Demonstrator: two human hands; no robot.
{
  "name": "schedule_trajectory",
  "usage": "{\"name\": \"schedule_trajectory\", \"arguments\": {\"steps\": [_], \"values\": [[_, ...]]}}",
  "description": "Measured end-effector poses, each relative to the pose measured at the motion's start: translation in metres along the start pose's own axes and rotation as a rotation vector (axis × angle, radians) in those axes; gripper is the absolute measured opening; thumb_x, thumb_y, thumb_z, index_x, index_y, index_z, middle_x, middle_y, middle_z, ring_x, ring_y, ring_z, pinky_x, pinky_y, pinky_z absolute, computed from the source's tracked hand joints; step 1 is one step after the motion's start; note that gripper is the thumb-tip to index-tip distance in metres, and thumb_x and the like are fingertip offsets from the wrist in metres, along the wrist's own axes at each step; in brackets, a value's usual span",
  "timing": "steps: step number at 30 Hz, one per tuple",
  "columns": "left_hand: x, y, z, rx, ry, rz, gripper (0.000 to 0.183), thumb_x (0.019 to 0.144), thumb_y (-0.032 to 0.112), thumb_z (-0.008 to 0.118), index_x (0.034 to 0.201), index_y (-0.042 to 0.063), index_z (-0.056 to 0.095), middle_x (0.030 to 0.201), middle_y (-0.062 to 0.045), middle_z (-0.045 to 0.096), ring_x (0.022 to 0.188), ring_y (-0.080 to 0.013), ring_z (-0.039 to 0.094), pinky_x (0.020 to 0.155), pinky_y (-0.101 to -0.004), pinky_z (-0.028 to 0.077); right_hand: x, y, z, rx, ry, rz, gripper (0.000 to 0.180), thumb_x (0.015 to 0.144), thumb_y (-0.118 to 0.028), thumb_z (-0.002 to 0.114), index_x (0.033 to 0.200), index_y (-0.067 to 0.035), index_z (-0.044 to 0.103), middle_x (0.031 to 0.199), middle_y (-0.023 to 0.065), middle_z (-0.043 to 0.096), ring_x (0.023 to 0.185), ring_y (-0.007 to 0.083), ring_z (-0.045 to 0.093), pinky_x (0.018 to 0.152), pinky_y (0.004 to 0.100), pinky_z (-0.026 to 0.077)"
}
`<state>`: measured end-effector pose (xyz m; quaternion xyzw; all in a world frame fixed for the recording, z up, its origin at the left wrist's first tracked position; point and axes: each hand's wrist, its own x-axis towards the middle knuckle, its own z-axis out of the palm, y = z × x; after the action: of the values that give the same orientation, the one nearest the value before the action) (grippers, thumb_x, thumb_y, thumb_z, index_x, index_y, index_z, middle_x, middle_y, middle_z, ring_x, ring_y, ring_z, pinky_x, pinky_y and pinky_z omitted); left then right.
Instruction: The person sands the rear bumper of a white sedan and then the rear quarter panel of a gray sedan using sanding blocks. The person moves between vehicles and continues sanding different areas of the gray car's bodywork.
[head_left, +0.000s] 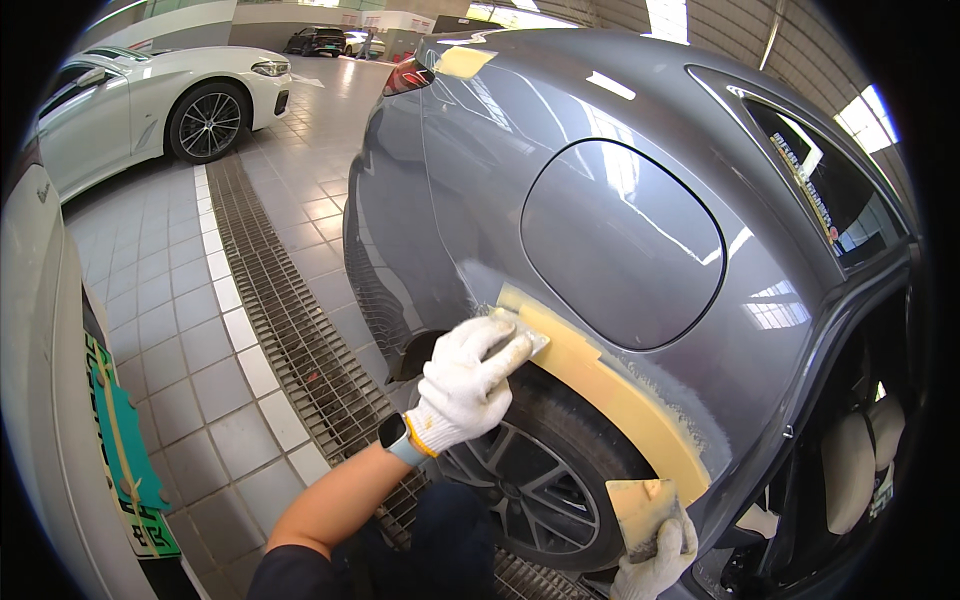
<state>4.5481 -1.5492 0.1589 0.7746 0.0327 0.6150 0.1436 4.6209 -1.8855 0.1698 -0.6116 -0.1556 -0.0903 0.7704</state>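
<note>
My left hand (469, 379), in a white knit glove, grips a small putty spreader (538, 342). The spreader touches the rear end of a band of yellow body filler (622, 382), which follows the wheel arch of a grey car (480, 202). Sanded, dull paint borders the filler. Lower right, my right hand (660, 559), also gloved, holds a flat scraper plate (641, 514) with a dab of yellow filler on its face. The plate is in front of the tyre, near the filler's lower end. Behind my left hand is the rear wheel (525, 480).
A round-cornered fuel flap (624, 244) sits above the arch. The car's door opening (840, 420) is at right. A floor grate (277, 315) runs along the tiles. Behind me at left stands a white car (37, 300) with a covered plate; another white car (150, 105) is farther off.
</note>
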Motion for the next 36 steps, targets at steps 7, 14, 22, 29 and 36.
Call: {"name": "schedule_trajectory", "arguments": {"steps": [7, 14, 22, 29, 36], "values": [[0.003, 0.002, -0.002, 0.032, -0.03, -0.074, 0.057, 0.067, -0.007, 0.067, 0.122, 0.006, 0.075, 0.125, -0.019, 0.07, 0.118, -0.0433, 0.068, 0.103, -0.0501, 0.056, -0.002, -0.011, 0.009, 0.051, -0.034, 0.005, 0.038, 0.095, -0.013, 0.072, 0.123, 0.013, 0.072, 0.097, 0.0085, 0.073, 0.081, 0.0143, 0.066, 0.074, 0.0292, 0.053], [0.01, 0.095, -0.022, -0.254, -0.388, 0.132, 0.059, 0.065, 0.001, 0.07, 0.123, 0.003, 0.073, 0.115, -0.015, 0.068, 0.106, -0.0365, 0.069, 0.088, -0.0455, 0.06, 0.002, -0.024, 0.012, 0.035, -0.067, 0.067, 0.034, 0.091, -0.008, 0.077, 0.119, 0.012, 0.076, 0.095, 0.0072, 0.076, 0.082, 0.0119, 0.068, 0.076, 0.0267, 0.054], [0.016, 0.134, -0.019, -0.286, -0.605, 0.176, 0.065, 0.065, 0.005, 0.071, 0.13, 0.013, 0.075, 0.125, -0.01, 0.068, 0.116, -0.0333, 0.067, 0.097, -0.0477, 0.056, 0.001, -0.019, 0.001, -0.087, -0.012, -0.087, 0.033, 0.089, -0.003, 0.074, 0.119, 0.012, 0.076, 0.109, 0.0148, 0.078, 0.099, 0.0201, 0.074, 0.094, 0.0329, 0.057], [0.03, 0.09, 0.012, 0.022, -0.123, -0.004, 0.066, 0.065, -0.006, 0.069, 0.129, 0.009, 0.077, 0.125, -0.016, 0.069, 0.116, -0.0402, 0.067, 0.101, -0.0474, 0.055, 0.007, -0.013, -0.005, 0.1, 0.171, -0.185, 0.037, 0.091, -0.003, 0.067, 0.124, 0.014, 0.071, 0.108, 0.0144, 0.076, 0.094, 0.0186, 0.074, 0.087, 0.0342, 0.062], [0.027, 0.093, 0.015, 0.037, -0.206, -0.028, 0.061, 0.067, -0.007, 0.069, 0.125, 0.009, 0.078, 0.124, -0.015, 0.07, 0.117, -0.04, 0.068, 0.1, -0.0481, 0.056, 0.002, -0.017, -0.008, 0.211, 0.185, -0.088, 0.039, 0.089, -0.004, 0.066, 0.124, 0.014, 0.071, 0.109, 0.0153, 0.075, 0.093, 0.02, 0.074, 0.087, 0.0363, 0.063]]}}
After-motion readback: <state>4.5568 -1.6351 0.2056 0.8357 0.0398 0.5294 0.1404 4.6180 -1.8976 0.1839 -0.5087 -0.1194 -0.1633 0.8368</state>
